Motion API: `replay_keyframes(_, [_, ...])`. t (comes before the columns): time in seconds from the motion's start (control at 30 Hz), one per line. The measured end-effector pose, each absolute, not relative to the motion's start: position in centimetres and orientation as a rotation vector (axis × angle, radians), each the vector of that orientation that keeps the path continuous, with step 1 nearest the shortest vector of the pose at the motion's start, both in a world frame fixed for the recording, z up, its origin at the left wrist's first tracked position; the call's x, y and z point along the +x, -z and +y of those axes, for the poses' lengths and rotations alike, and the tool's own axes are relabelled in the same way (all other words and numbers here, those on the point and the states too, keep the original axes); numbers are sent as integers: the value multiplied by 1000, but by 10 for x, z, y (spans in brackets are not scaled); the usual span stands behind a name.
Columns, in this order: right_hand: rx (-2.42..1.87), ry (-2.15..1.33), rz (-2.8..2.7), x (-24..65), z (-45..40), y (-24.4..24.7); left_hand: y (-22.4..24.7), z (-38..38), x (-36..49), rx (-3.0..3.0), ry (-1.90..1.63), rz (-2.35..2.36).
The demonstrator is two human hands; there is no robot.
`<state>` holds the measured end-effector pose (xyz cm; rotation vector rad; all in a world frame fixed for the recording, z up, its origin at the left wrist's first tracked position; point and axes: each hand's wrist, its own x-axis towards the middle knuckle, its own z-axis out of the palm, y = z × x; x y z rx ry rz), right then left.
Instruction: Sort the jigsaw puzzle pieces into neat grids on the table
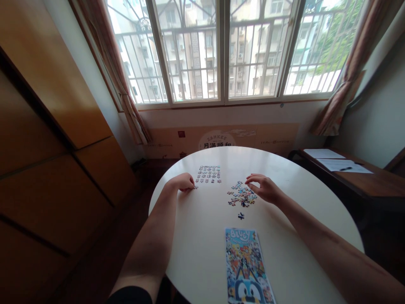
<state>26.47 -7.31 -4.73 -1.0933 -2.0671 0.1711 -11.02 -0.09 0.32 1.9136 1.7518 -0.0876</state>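
My left hand point(184, 182) is closed, its fingertips on a small jigsaw puzzle piece point(196, 187) at the near left corner of a grid of puzzle pieces point(209, 173). Those pieces lie in spaced rows on the white round table point(202, 228). On the right, my right hand point(265, 187) hovers at the edge of a loose pile of puzzle pieces point(243, 196), fingers bent and apart, with nothing visible between them. Two or so dark pieces point(241, 215) lie just in front of the pile. Nearer me is a colourful Bluey picture sheet point(248, 266).
A wooden side table point(354, 181) with papers point(344, 165) and a dark pen stands at the right. Behind the round table are a printed cardboard box point(278, 135) and barred windows point(221, 55). A wooden cabinet point(47, 169) rises on the left.
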Motion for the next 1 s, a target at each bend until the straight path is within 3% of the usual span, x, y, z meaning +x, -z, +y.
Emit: replay_keyframes(1.0, [-1080, -217, -2058, 264, -74, 47, -6, -6, -105, 1938, -60, 1830])
